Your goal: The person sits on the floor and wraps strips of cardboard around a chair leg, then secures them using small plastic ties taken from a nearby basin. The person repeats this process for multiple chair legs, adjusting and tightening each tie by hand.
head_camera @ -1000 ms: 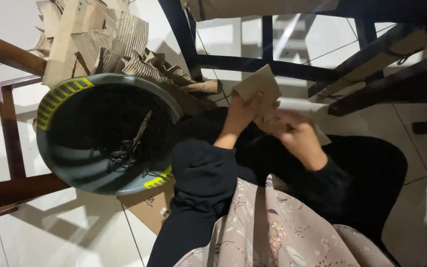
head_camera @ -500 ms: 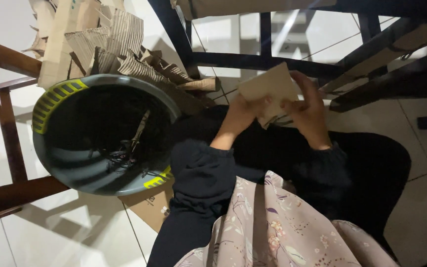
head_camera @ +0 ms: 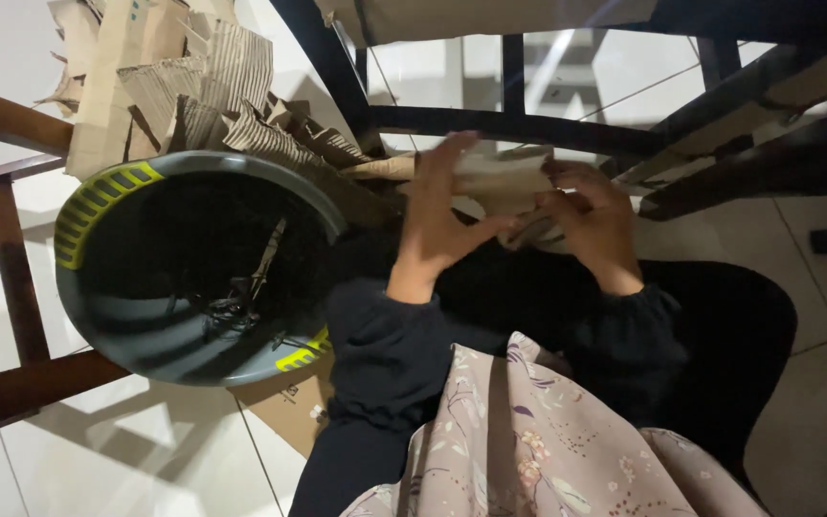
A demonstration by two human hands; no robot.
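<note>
Both hands grip a cardboard piece [head_camera: 504, 182] at upper centre: left hand [head_camera: 437, 215] pressing flat, right hand [head_camera: 591, 215] pinching its edge. Steady, close-set grips should control it, beside the grey basin [head_camera: 98, 316].

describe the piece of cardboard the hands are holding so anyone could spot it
Start at the big round grey plastic basin with yellow-green handles and look right, above the dark lap. There the left hand and right hand grip a flat tan cardboard piece. It alone is held; the torn corrugated cardboard scraps lie heaped behind the basin.
</note>
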